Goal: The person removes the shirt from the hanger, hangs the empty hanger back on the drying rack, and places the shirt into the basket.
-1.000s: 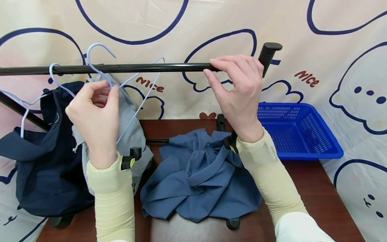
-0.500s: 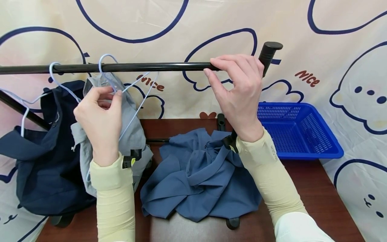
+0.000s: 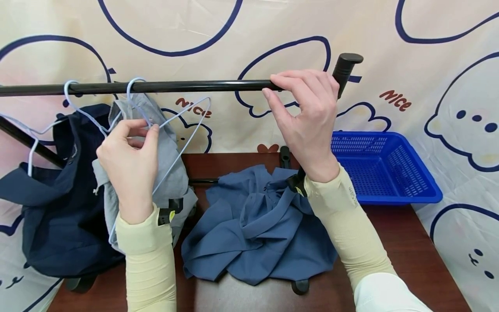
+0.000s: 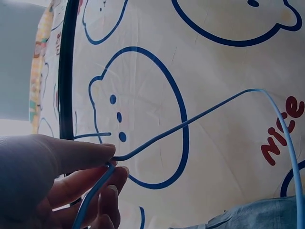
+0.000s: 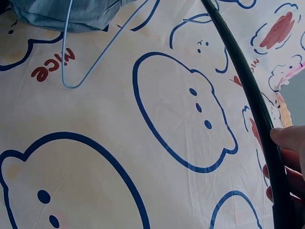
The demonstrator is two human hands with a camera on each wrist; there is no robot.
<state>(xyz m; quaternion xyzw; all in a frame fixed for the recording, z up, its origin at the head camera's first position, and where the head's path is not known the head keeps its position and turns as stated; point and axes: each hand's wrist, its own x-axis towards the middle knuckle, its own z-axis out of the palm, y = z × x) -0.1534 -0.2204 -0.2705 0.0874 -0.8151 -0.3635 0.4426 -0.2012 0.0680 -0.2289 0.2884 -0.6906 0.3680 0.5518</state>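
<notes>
My left hand [image 3: 130, 164] pinches the neck of a light-blue wire clothes hanger [image 4: 183, 125] between thumb and fingers. Its hook loops over the black rail [image 3: 214, 86] of a clothes rack. A light-grey garment [image 3: 175, 177] hangs with this hanger, whose right arm sticks out bare; how the cloth sits on the wire behind the hand is hidden. Toward the rail's right end, my right hand [image 3: 309, 119] holds the rail, thumb on one side and fingers on the other in the right wrist view.
A dark navy garment [image 3: 74, 225] hangs on another hanger at left. On the brown table [image 3: 405, 242] lies a crumpled blue shirt [image 3: 257, 234], over part of the rack's base. A blue plastic basket [image 3: 390, 173] stands at the right, before a cartoon-print backdrop [image 3: 280, 21].
The hanger's hook, raised above the rail a second ago, has come down over it. My left hand moved slightly right and down with it. My right hand has stayed on the rail.
</notes>
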